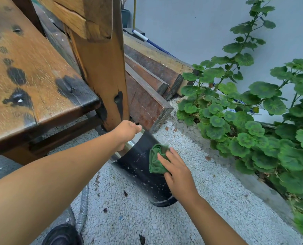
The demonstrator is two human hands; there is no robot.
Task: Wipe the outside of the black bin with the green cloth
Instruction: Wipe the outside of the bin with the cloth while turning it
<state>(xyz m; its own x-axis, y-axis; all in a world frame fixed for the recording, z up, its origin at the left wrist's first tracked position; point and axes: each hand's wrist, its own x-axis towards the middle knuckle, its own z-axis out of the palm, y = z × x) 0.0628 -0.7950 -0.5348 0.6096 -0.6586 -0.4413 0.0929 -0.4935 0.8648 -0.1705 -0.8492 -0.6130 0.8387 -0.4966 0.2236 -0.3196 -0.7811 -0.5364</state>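
**Wiping the speckled side of the bin**

You are working outdoors on pale gravel (191,174), between a weathered wooden bench (32,76) on the left and a bed of round-leaved green plants (244,129) against a grey wall (182,23) on the right.

The black bin (143,177) is sitting on the gravel in the middle of the scene, just right of the bench leg, and it looks tipped away from upright, with its shiny metal rim (127,147) toward the far left and its base nearer you. Pale specks and streaks are showing across the dark side facing you.

Your right hand (178,175) is lying flat and open-fingered over the bunched green cloth (157,160), pressing it against the upper side of the bin. Your left hand (127,131) is reaching over the rim; it seems to be steadying the bin there, but I cannot tell whether the fingers are closed on the rim, because they are hidden behind the hand.

To do this stroke well, I would say you are needing firm, even palm pressure, long overlapping passes from rim toward base, and a steady brace at the top so the bin is not rolling. The speckled lower band near the base probably needs attention too, and turning the bin should bring the hidden sides round.

Beyond the bin, stacked timber planks (147,89) are lying at the far side, and a grey hose (82,209) is trailing near your feet.
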